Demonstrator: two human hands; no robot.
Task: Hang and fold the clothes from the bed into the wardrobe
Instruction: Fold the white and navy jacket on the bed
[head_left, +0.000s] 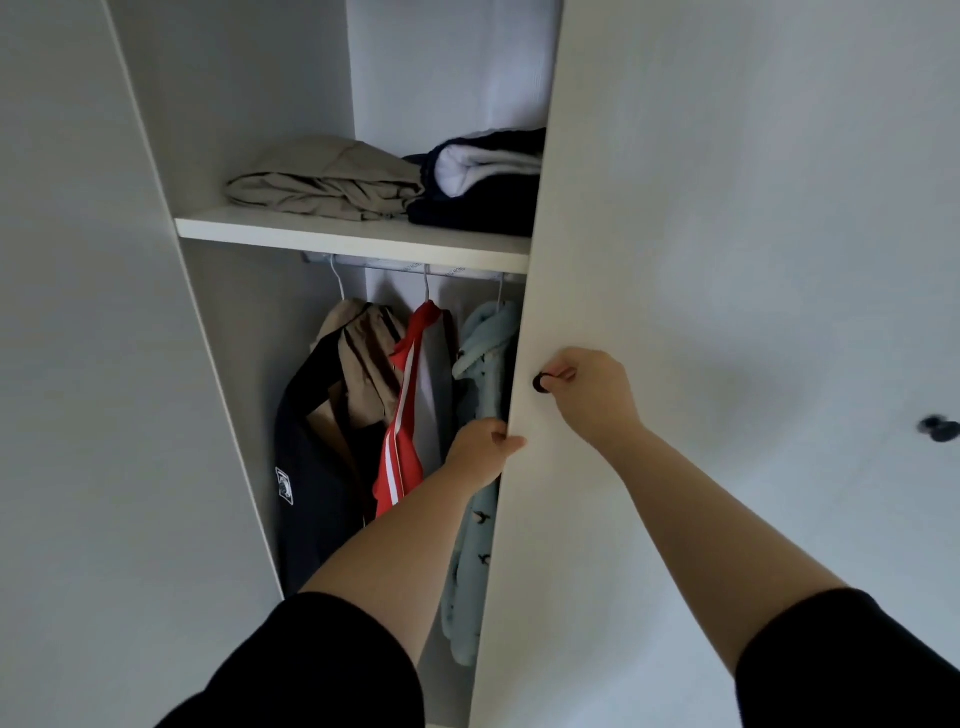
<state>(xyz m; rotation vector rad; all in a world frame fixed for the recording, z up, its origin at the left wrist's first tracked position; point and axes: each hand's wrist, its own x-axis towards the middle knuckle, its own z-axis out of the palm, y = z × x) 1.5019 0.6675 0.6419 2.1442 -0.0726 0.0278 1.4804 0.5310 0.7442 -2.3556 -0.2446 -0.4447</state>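
With the right hand (592, 389) pinching the knob (543, 383) and the left hand (480, 452) gripping the door (675, 260) edge, swing it steadily, keeping fingers clear of the frame.

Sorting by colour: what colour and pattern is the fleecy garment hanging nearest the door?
Light blue-green with small dark bird-like shapes, on the fleecy garment, seen in the head view.

Three hanging garments (415, 395), two folded piles (327, 182).
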